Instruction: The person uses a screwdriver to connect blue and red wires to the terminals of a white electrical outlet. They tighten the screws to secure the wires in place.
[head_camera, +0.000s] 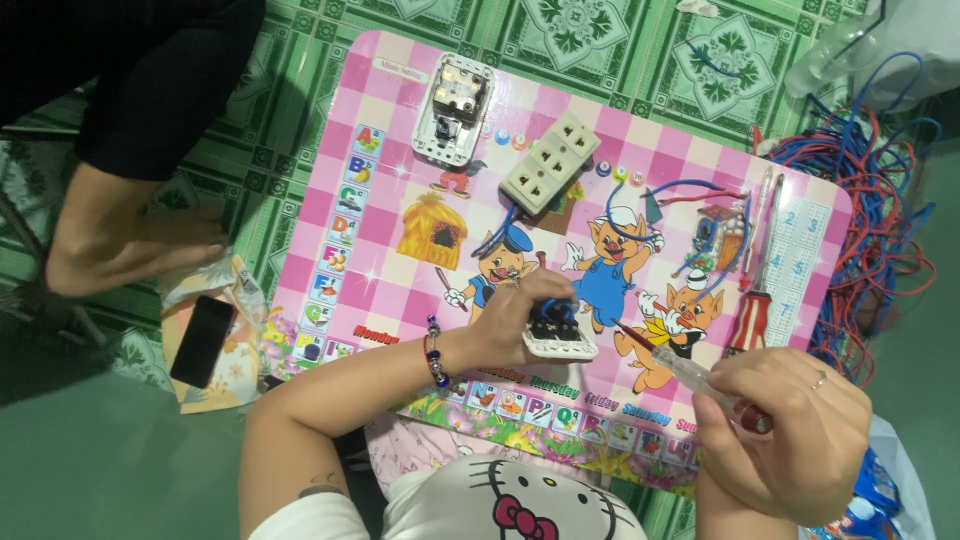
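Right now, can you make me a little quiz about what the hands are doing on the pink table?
1. True or false: the left hand rests on a small white switch block.
2. Which hand grips the clear-handled screwdriver? A left, B right.
3. What lies at the table's right edge by the red-handled screwdriver?

Key: 1 true. 2 B, the right hand. 3 A tangle of red and blue wires, spilling off the pink table.

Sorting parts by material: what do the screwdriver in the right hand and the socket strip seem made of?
Screwdriver: see-through handle, likely clear plastic; thin dark shaft, probably metal. Socket strip: smooth, matte off-white body, apparently moulded plastic.
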